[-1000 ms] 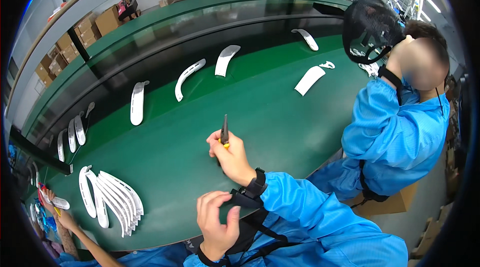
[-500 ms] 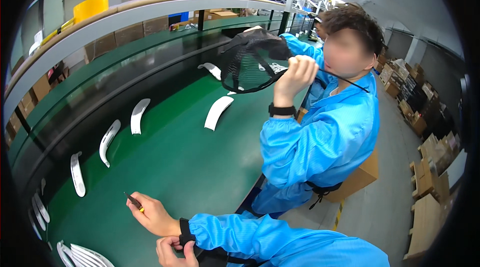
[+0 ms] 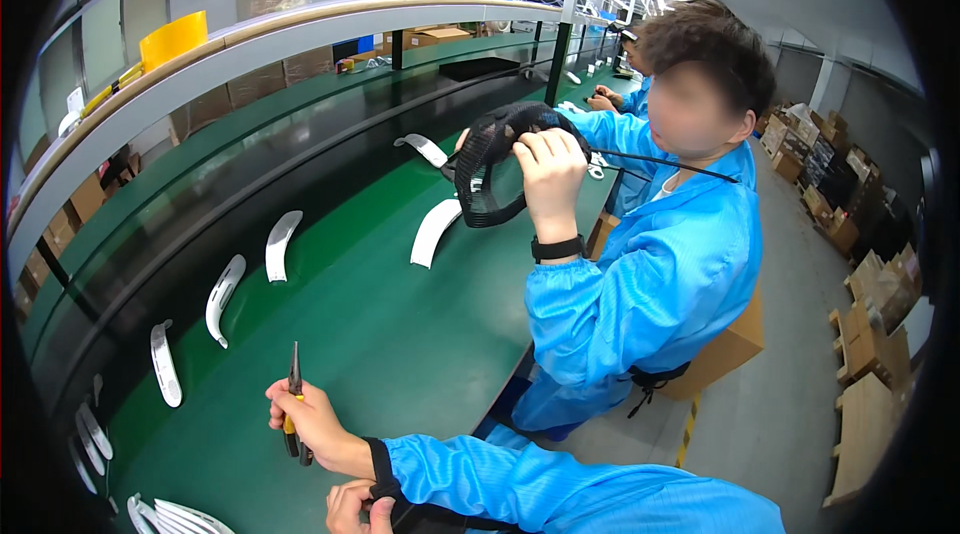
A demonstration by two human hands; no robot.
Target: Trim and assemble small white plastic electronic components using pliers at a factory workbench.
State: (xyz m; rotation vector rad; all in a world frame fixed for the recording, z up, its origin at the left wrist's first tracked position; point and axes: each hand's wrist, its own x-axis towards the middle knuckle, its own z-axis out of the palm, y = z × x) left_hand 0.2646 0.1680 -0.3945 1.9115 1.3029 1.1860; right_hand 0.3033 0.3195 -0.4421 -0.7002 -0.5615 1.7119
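Observation:
My right hand (image 3: 325, 431) is closed around long-nose pliers (image 3: 294, 399) with black and yellow handles, their dark jaws pointing up over the green work surface. A black wristband (image 3: 383, 467) circles my right wrist at the end of the blue sleeve. My left hand (image 3: 358, 508) is at the bottom edge, its curled fingers gripping the underside of that wristband. Curved white plastic pieces (image 3: 226, 300) lie in a loose line on the green surface to the left, and several more white strips (image 3: 175, 517) are stacked at the lower left.
Across from me a co-worker in a blue smock (image 3: 640, 284) holds a black mesh cap (image 3: 500, 159) with both hands. A raised shelf (image 3: 300, 22) bearing yellow, red and blue bins runs along the far side. Cardboard boxes and pallets (image 3: 868, 374) stand beyond the aisle on the right.
My right hand has turned, so the pliers now stand upright and show more fully. The co-worker has lowered and turned the mesh cap. My view has shifted slightly.

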